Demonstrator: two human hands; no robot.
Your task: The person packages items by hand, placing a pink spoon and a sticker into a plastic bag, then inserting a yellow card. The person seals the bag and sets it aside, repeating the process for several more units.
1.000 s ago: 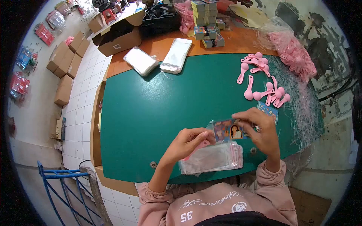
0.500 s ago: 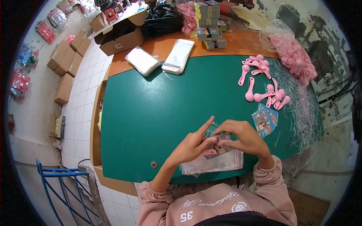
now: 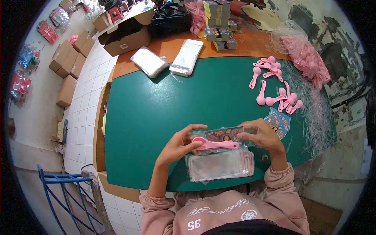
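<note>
A clear plastic bag with a pink spoon [image 3: 219, 144] and a printed card [image 3: 225, 134] is held level between both hands. The thumb of my left hand [image 3: 183, 144] presses on the spoon's bowl at the bag's left end. At the right end, my right hand [image 3: 260, 135] grips the bag near the card, some fingers hidden behind the plastic. Just below, a stack of clear bags [image 3: 219, 165] lies at the table's near edge. More cards [image 3: 281, 120] lie beyond my right hand, partly covered by it.
Several pink spoons [image 3: 261, 94] lie loose on the green table [image 3: 156, 125] at the right, beside clear plastic strands [image 3: 309, 113]. Two bag stacks [image 3: 149, 62] [image 3: 187, 57], bundled cards [image 3: 217, 33], an open carton [image 3: 127, 41] and a bag of pink spoons [image 3: 305, 58] are at the back.
My hands have moved apart and now stretch the bag between them. The spoon and card show flat within it, and the bag stack below is more exposed.
</note>
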